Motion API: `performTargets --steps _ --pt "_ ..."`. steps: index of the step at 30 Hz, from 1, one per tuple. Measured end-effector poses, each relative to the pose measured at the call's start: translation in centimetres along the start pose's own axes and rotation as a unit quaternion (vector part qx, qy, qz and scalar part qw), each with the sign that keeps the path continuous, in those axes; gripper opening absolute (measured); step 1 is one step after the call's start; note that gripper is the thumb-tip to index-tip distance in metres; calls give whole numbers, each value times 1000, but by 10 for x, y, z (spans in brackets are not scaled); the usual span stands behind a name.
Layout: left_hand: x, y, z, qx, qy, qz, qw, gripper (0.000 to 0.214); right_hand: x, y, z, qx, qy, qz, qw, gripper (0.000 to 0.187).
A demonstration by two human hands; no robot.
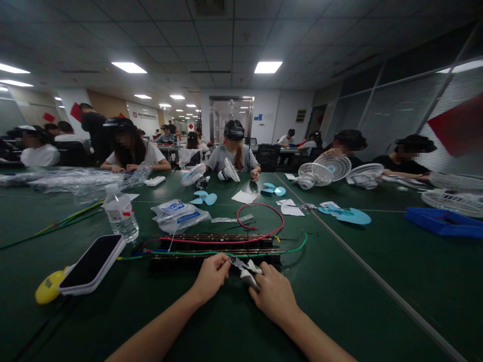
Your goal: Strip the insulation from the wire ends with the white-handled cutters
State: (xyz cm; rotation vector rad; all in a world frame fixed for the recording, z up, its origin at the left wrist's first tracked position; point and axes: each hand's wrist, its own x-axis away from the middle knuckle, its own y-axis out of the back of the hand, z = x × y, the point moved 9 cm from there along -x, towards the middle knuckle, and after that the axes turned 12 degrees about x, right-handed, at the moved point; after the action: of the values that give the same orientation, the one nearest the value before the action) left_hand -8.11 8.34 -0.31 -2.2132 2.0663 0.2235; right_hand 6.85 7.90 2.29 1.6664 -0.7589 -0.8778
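My left hand (211, 276) is closed in a pinch on a thin green wire (181, 254) at the near edge of a long black strip (215, 246) that lies across the green table. My right hand (273, 296) is wrapped round the white-handled pliers (245, 269). The jaws of the pliers point left towards my left fingertips. A red wire (264, 208) loops over the strip and runs along it. The green wire continues right and curves off past the strip's end.
A phone in a white case (92, 264) lies on a yellow object (49, 289) at my left. A water bottle (121, 213) and plastic bags (179, 213) stand behind the strip. Blue fan blades (349, 215), fan grilles (324, 171) and a blue tray (445, 223) lie further off. Several people sit opposite.
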Motion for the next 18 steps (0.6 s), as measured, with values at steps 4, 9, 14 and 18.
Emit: performTargets --steps 4,9,14,18 --pt "0 0 1 -3 4 -1 1000 29 0 -2 0 9 -4 7 1000 20" --pt "-1 0 -1 -5 2 -1 1000 28 0 -2 1 11 -8 12 1000 21" --pt "0 1 -2 -6 -1 -2 1000 29 0 -3 1 6 -9 12 1000 23" --pt "0 1 -2 -8 -5 -6 1000 29 0 0 1 -9 -2 0 1000 21"
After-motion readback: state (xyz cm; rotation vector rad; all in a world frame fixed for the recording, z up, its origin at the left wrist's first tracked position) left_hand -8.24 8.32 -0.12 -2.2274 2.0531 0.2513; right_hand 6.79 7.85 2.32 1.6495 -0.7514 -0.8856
